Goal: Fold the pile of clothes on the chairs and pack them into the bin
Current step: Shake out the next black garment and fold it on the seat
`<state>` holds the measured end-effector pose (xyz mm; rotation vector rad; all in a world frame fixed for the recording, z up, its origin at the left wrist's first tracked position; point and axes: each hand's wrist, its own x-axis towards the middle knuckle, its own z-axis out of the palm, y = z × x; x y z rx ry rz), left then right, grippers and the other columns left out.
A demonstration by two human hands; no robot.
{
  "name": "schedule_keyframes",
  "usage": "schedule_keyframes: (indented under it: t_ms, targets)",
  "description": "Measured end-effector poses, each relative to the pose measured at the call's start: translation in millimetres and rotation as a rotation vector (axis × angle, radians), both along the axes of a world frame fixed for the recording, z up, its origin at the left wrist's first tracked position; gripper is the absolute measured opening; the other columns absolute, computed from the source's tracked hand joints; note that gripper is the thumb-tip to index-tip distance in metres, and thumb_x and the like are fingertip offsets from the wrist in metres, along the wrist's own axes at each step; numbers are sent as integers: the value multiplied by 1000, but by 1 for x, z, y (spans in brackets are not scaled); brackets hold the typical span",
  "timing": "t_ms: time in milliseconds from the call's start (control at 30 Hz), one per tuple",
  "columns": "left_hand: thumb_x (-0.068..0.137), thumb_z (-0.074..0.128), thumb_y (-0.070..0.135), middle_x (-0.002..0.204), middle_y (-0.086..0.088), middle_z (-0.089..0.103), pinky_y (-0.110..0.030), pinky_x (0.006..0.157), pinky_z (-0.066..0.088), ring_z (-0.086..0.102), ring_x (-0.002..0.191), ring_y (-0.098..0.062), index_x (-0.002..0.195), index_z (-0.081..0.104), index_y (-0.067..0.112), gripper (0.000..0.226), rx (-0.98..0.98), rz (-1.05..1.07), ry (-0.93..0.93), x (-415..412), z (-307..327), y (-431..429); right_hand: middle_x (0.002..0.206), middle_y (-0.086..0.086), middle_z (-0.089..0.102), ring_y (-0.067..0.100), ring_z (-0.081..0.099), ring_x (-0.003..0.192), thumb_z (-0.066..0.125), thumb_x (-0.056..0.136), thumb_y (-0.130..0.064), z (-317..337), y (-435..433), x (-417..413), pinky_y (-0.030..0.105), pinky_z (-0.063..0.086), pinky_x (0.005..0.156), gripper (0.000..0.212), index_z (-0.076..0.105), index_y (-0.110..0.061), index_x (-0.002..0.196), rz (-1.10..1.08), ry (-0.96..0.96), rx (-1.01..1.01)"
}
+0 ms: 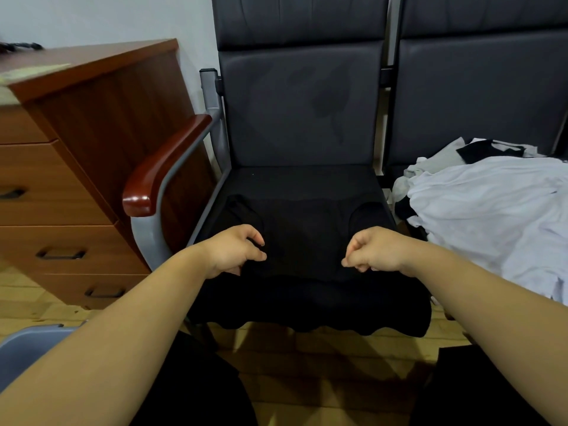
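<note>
A black garment (307, 290) lies spread flat on the seat of the left dark chair (301, 112), its lower edge hanging over the seat's front. My left hand (233, 250) has curled fingers that pinch the cloth at the left side. At the right side my right hand (373, 250) pinches the same black garment, fingers curled tight. On the neighbouring chair to the right sits a pile of clothes (498, 210), mostly pale lilac-white with grey and black pieces. A grey bin rim (33, 339) shows at the lower left.
A brown wooden drawer cabinet (76, 179) stands left of the chair, close to its red-brown armrest (159, 167). Wooden floor lies below the seat. My dark-clothed legs fill the bottom of the view.
</note>
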<state>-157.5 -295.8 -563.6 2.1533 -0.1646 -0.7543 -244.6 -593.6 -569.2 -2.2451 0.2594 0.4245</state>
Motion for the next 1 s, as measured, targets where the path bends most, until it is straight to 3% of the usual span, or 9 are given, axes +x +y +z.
schedule_keyframes:
  t_ms: [67, 200, 300, 400, 533, 633, 700, 800, 1000]
  targets:
    - [94, 71, 13, 110, -15, 67, -32, 63, 54, 64, 83, -24, 114, 61, 23, 25, 14, -9, -5, 0, -1, 1, 74, 1, 71, 15, 66, 76, 88, 75, -37, -1, 1, -4, 26, 51, 71, 36, 73, -12, 97, 55, 81, -119]
    - [93, 71, 14, 91, -11, 60, -30, 56, 48, 55, 71, -20, 113, 62, 23, 24, 74, -7, -22, -3, -4, 3, 82, -3, 69, 12, 64, 78, 90, 75, -26, -5, 3, -9, 23, 48, 68, 25, 72, -21, 91, 70, 38, -236]
    - [94, 70, 15, 79, -5, 56, -28, 51, 46, 53, 63, -16, 111, 64, 22, 19, 120, 11, -51, -6, -5, 4, 77, -6, 67, 10, 62, 72, 90, 74, -21, -3, 3, -10, 23, 47, 65, 20, 72, -20, 83, 36, -79, -168]
    - [94, 69, 14, 80, -5, 56, -29, 54, 49, 54, 66, -16, 108, 65, 22, 17, 156, 26, -45, -7, -5, 4, 68, 1, 63, 12, 57, 59, 87, 73, -13, 1, 2, -12, 27, 50, 60, 18, 75, -16, 85, -36, -121, -15]
    - [96, 66, 13, 82, -4, 59, -28, 59, 51, 55, 69, -15, 109, 67, 17, 14, 219, 1, -6, -12, -3, 2, 59, 3, 56, 11, 50, 47, 83, 81, -12, 8, -2, -15, 26, 44, 52, 17, 72, -9, 94, -5, 22, 42]
    - [96, 67, 22, 100, -3, 68, -26, 66, 52, 64, 86, -15, 106, 72, 18, 12, 302, -6, -25, -10, -3, -4, 70, -1, 74, 14, 69, 65, 80, 85, -34, 10, -4, -11, 30, 56, 72, 25, 75, -11, 90, 41, 94, -107]
    - [96, 69, 27, 95, -2, 70, -27, 71, 51, 64, 84, -14, 99, 75, 16, 12, 347, 2, -106, -1, -2, -10, 85, 2, 77, 19, 72, 84, 78, 86, -45, 7, -6, -1, 34, 57, 84, 34, 75, -11, 87, -9, 2, -258]
    - [95, 73, 29, 85, -4, 71, -34, 83, 55, 66, 84, -20, 89, 76, 12, 19, 352, 37, -269, 20, -3, -19, 86, 2, 71, 20, 66, 86, 73, 89, -47, 7, -5, 21, 32, 51, 75, 33, 70, -15, 84, -84, -115, -342]
    - [98, 67, 29, 98, 5, 68, -32, 81, 55, 65, 89, -12, 98, 67, 28, 1, 380, -70, -448, 82, -3, -46, 90, -7, 67, 19, 64, 89, 58, 94, -29, 2, -21, 97, 32, 52, 76, 9, 62, -28, 86, -103, -274, -457]
